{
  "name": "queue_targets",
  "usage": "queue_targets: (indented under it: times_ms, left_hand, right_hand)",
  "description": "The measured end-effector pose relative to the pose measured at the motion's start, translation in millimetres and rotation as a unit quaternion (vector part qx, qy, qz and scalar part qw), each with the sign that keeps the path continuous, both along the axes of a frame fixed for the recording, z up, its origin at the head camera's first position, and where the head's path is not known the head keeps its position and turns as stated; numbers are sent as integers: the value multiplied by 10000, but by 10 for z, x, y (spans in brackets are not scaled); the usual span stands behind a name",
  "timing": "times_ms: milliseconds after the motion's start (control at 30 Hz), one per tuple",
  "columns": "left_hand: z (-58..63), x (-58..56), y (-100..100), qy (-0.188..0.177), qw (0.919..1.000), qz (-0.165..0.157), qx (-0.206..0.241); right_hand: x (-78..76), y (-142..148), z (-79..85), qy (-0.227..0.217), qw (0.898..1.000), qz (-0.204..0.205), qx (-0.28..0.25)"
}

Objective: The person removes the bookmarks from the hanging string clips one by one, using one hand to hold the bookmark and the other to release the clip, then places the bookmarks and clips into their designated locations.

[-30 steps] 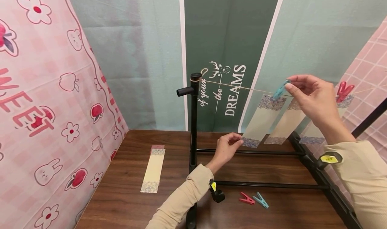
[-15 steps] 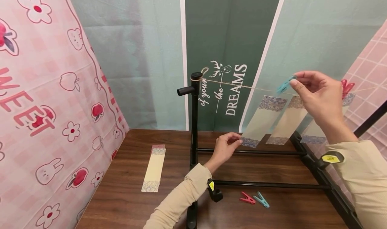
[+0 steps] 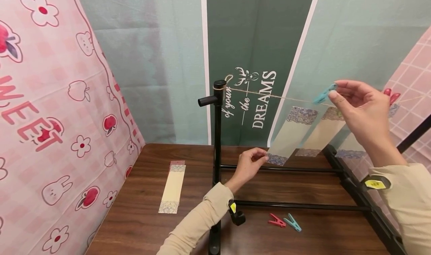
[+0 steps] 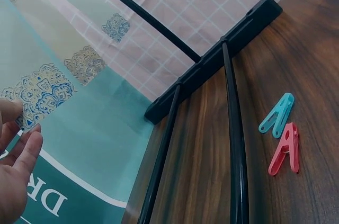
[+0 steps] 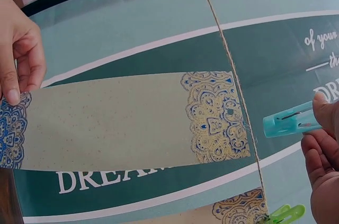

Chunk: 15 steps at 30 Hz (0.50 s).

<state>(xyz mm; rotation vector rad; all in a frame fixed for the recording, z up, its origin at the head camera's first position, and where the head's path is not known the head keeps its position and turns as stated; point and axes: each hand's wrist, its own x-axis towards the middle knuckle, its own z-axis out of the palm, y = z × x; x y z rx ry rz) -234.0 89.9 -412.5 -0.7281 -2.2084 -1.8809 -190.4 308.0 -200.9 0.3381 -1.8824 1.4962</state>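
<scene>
My left hand [image 3: 248, 167] pinches the lower end of a cream bookmark [image 3: 292, 135] with blue-and-gold lace-patterned ends. In the right wrist view, the bookmark's upper edge, with a punched hole, lies right beside a twine line [image 5: 225, 44]. My right hand [image 3: 367, 114] pinches a light blue clothespin [image 3: 324, 94] above the line. The clothespin's tip is apart from the bookmark. To the right, another bookmark [image 3: 321, 135] hangs from a green clothespin [image 5: 286, 214]. Beyond it hangs a further bookmark [image 3: 351, 146] with a red clothespin [image 3: 391, 96], partly hidden behind my right hand.
The twine is tied to a black post [image 3: 217, 135] of a frame whose crossbars [image 3: 303, 205] run over the wooden table [image 3: 134, 210]. A red clothespin [image 3: 277, 220] and a blue clothespin [image 3: 292, 222] lie in front. Stacked bookmarks [image 3: 172, 189] lie left of the post.
My right hand has drawn the blue clothespin up and right, away from the bookmark's top edge, which it overlapped a second ago. The left hand keeps its pinch, nearly still.
</scene>
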Motion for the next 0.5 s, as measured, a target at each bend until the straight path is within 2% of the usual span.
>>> queue_targets:
  times_ms: [67, 167, 300, 500]
  left_hand:
    - [0, 3, -11, -13, 10000, -24, -19]
    - [4, 11, -32, -13, 10000, -51, -23]
    - [8, 22, -66, 13, 10000, -78, -10]
    - [16, 52, -129, 21, 9999, -136, -82]
  right_hand:
    - [13, 2, -6, 65, 9997, 126, -211]
    - [34, 3, -13, 68, 9995, 126, -269]
    - [47, 8, -31, 64, 9985, 320, -447]
    - [51, 13, -63, 132, 9987, 235, -437]
